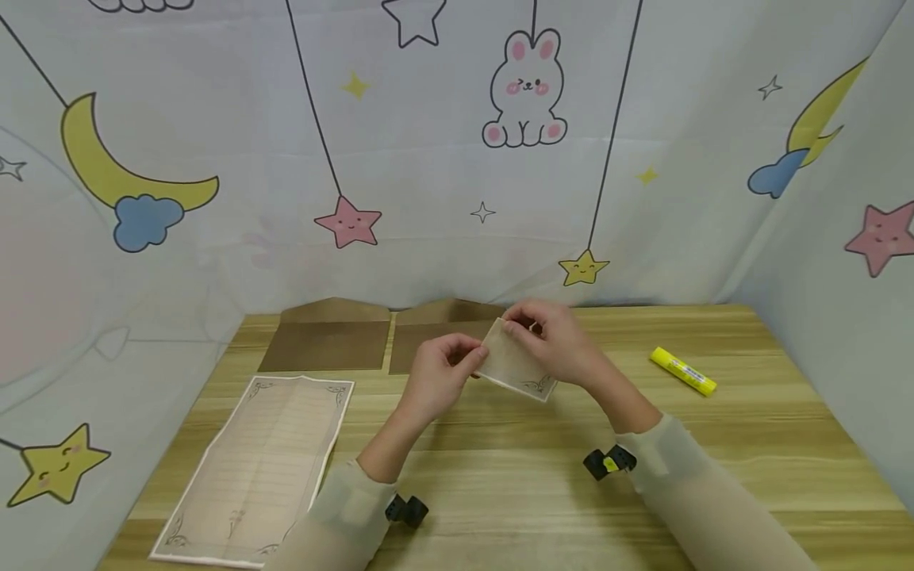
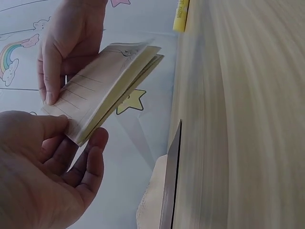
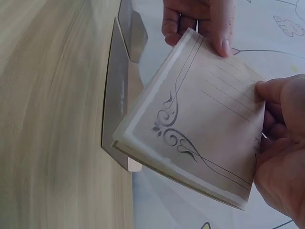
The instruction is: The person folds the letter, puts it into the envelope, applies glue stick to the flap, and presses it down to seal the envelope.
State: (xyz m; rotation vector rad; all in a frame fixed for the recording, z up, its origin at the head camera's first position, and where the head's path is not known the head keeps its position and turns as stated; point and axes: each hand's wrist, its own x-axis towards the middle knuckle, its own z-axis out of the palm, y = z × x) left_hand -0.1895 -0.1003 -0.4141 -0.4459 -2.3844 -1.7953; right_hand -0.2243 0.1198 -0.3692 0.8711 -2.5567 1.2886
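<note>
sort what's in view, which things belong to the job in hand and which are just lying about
Plainly in the job:
folded paper, held by both left hand and right hand

Lying about, untouched, though perhaps meant for later:
flat sheet
left envelope
right envelope
yellow tube

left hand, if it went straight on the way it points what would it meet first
The left hand would first meet the folded paper it pinches; beyond that, probably the right hand, though depth is unclear.
</note>
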